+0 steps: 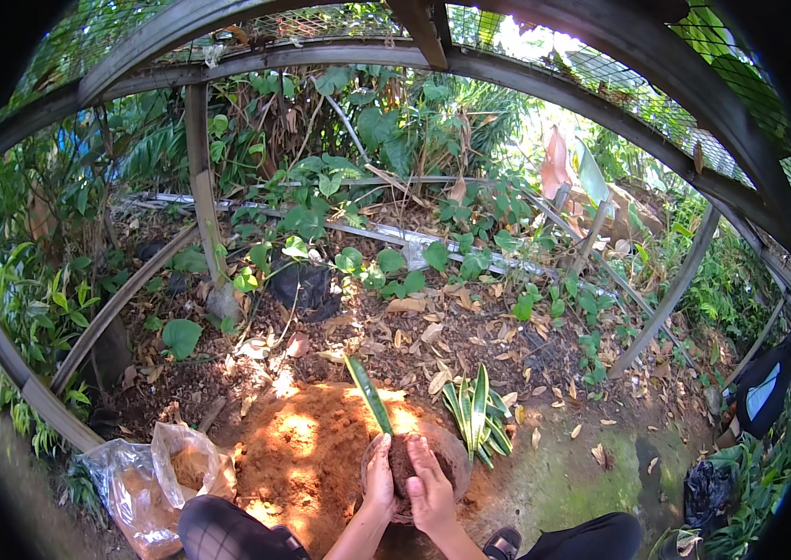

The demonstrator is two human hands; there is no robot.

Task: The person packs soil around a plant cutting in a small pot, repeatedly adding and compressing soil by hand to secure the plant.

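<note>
A single snake plant leaf (pixel 369 396), green with pale edges, stands tilted slightly left above a patch of dark soil (pixel 402 463). The soil sits in a round, greyish-brown container (pixel 459 459) between my knees; its lower part is hidden. My left hand (pixel 379 476) rests along the soil's left side with fingers straight, just below the leaf's base. On the right side, my right hand (pixel 428 483) lies over the soil with its fingers extended. Both palms face inward around the soil. More snake plant leaves (pixel 479 413) lie in a bunch right of the container.
A mound of orange-brown soil (pixel 288 443) spreads left of the container. Clear plastic bags (pixel 148 481) with brown material stand farther left. A black plastic bag (pixel 710 493) lies at the right. Wooden posts (pixel 201 182), wire mesh and plants surround the leaf-littered ground.
</note>
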